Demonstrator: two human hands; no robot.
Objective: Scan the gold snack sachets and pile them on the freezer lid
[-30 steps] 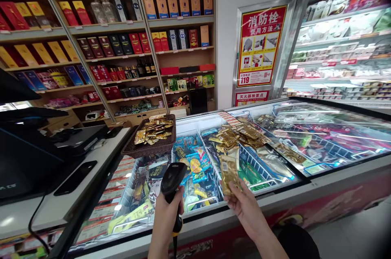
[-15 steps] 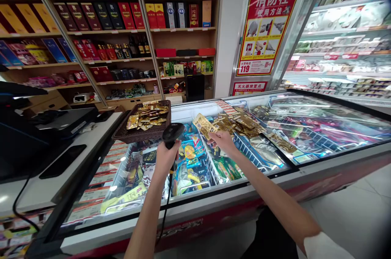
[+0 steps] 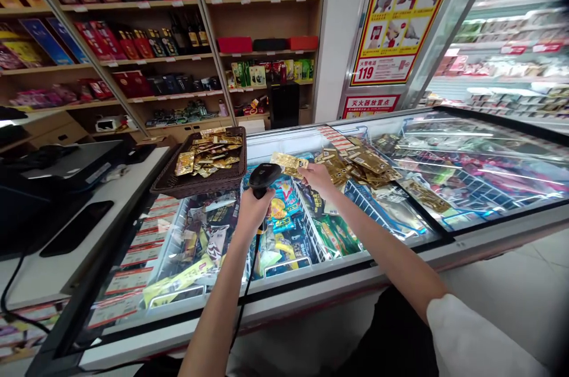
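Observation:
My left hand (image 3: 254, 209) is wrapped round the handle of a black barcode scanner (image 3: 265, 175), whose cord hangs down past my forearm. Just right of the scanner head, my right hand (image 3: 317, 179) pinches one end of a gold snack packet (image 3: 287, 163). The packet lies nearly level above the freezer glass, its free end close to the scanner. A pile of similar gold packets (image 3: 371, 165) rests on the glass to the right of my right hand. To the left, a brown woven basket (image 3: 162, 184) holds several more gold packets (image 3: 208, 152).
Beneath my hands is a glass-topped chest freezer (image 3: 329, 279) with wire baskets of frozen goods. A white counter (image 3: 26, 273) at left carries a black phone (image 3: 76, 229). Shelves (image 3: 262, 3) of boxes line the back wall, and a lit display cooler (image 3: 511, 69) stands at right.
The gold packet has turned from slanted to nearly level and come closer to the scanner. My left hand has shifted slightly right with the scanner. The view has tilted down.

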